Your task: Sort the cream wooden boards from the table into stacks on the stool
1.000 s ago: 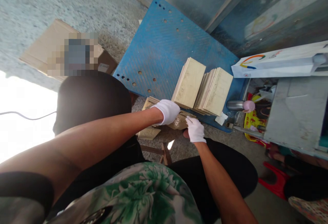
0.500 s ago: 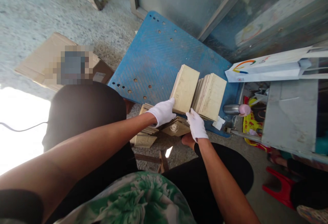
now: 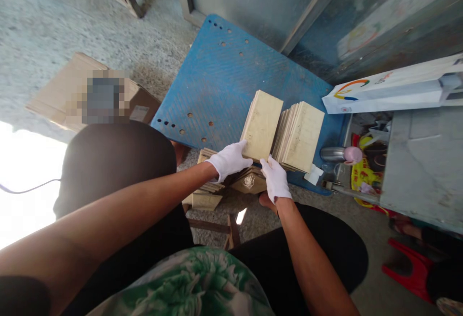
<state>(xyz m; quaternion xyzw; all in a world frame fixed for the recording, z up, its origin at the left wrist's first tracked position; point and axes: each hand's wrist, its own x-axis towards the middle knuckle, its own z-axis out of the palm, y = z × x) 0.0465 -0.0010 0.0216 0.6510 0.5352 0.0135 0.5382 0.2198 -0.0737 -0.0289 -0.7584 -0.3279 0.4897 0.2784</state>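
Both my hands wear white gloves. My left hand is closed on the near left corner of a stack of thin pale wooden boards, thumb on its left edge. At the same stack's near right corner, my right hand grips with thumb and fingers; some fingertips are hidden under it. Just right stands a second, slightly slanted stack of boards. Both stacks rest on a blue plastic platform. Below my hands, more boards lie on a wooden stool, partly hidden.
A cardboard box sits on the floor at left. Right of the platform are a metal flask, a white paper bag and a grey metal surface. A red stool and part of another person show at lower right.
The view has shifted slightly, moving the right-hand things a little further right. My hands stay at the near corners of the left stack, with hardly any movement against it.
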